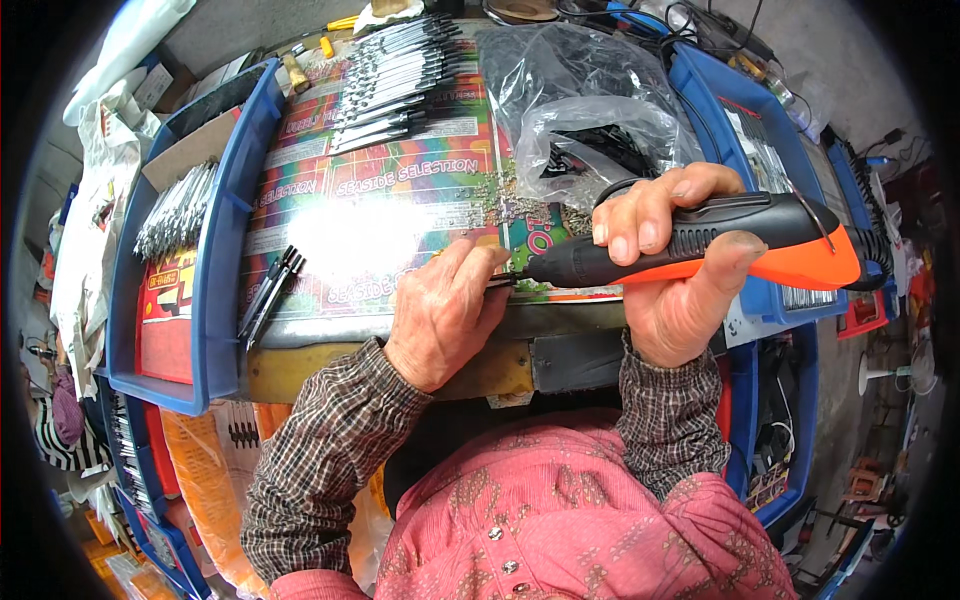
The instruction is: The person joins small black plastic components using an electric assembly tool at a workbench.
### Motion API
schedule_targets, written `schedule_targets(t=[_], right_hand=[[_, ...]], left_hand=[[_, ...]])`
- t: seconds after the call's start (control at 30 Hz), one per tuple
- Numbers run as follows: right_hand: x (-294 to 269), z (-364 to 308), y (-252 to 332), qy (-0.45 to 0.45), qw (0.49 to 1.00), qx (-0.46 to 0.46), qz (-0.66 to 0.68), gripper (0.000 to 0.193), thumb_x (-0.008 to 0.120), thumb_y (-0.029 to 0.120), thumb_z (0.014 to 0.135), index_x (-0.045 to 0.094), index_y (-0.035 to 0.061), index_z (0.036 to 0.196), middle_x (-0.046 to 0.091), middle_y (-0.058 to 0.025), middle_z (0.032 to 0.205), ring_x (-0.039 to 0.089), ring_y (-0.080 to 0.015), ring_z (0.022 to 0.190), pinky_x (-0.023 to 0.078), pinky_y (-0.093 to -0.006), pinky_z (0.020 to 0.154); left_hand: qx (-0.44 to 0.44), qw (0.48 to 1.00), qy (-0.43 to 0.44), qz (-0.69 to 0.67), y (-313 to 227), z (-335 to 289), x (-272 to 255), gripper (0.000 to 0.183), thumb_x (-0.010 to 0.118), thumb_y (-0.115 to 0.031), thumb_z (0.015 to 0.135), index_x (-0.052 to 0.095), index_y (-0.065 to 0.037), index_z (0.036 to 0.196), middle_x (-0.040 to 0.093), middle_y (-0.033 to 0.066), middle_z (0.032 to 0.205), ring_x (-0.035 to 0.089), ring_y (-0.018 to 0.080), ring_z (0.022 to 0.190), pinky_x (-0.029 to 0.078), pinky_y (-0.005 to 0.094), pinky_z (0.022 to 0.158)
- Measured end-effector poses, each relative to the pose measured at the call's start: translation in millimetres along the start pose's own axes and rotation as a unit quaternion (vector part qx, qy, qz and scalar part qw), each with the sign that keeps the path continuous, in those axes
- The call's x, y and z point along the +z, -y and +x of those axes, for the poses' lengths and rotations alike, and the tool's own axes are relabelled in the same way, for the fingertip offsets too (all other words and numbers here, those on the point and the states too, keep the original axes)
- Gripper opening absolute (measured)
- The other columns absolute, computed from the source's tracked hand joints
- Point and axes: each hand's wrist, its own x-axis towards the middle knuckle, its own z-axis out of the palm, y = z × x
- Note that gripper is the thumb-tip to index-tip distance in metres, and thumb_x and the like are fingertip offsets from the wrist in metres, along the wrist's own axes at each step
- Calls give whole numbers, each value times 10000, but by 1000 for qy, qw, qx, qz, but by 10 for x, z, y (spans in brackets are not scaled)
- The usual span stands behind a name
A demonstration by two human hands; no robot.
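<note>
My right hand point(672, 268) grips a black and orange electric screwdriver point(740, 245), held level with its tip pointing left. My left hand point(442, 312) is closed on a small dark part point(497, 283) at the table's front edge, right at the screwdriver's tip. The part is mostly hidden by my fingers. Both hands rest over a colourful printed sheet point(400, 190) that covers the table.
A few thin black parts point(268, 295) lie left of my left hand. A row of several finished black and silver pieces point(395, 75) lies at the back. Clear plastic bags point(580, 110) sit behind my right hand. Blue bins stand left point(215, 230) and right point(725, 120).
</note>
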Motion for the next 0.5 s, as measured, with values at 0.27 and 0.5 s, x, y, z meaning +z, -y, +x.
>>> schedule_targets(t=[0.27, 0.5], right_hand=[[15, -6, -4, -1, 1000, 9, 2, 517, 567, 571, 752, 446, 98, 922, 463, -6, 669, 478, -133, 575, 395, -311, 609], [-23, 9, -6, 8, 997, -13, 71, 434, 652, 358, 773, 417, 37, 946, 499, -79, 665, 511, -180, 594, 441, -350, 638]], left_hand=[[17, 999, 30, 33, 44, -36, -4, 252, 659, -60, 658, 577, -77, 896, 504, 74, 766, 558, 246, 643, 448, 352, 517], [30, 999, 17, 25, 32, -17, -4, 232, 654, -56, 666, 575, -72, 883, 496, 73, 746, 554, 243, 635, 444, 349, 516]])
